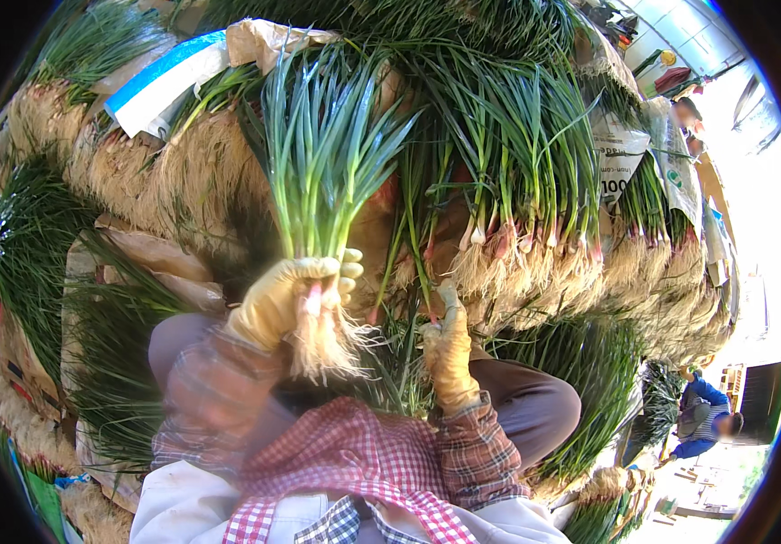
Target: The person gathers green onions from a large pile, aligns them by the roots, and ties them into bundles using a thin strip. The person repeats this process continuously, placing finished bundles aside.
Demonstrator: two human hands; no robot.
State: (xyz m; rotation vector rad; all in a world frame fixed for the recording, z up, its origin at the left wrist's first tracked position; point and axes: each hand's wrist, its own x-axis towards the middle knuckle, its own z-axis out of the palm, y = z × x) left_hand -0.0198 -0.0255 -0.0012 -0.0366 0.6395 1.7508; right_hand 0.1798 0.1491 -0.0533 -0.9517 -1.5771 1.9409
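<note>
My left hand (288, 296), in a yellowish work glove, grips a bunch of green garlic plants (329, 156). The leaves stand up above the fist, and pinkish bulb ends with pale roots (329, 347) hang below it. Lower right of the bunch, my right hand (450, 350) wears the same kind of glove. Its thumb and forefinger close on the reddish base of a single slim stem (424, 279). In front of that hand, a row of loose plants (526, 170) lies with bulbs and roots towards me.
Rooted bundles (193, 170) are piled at the left, partly under a blue-and-white sheet (166, 81). Cut-looking green leaves (111, 374) lie beside my left knee, more leaves (580, 387) by my right. Printed sacks (618, 160) cover bundles at the right. Another person (703, 415) is farther right.
</note>
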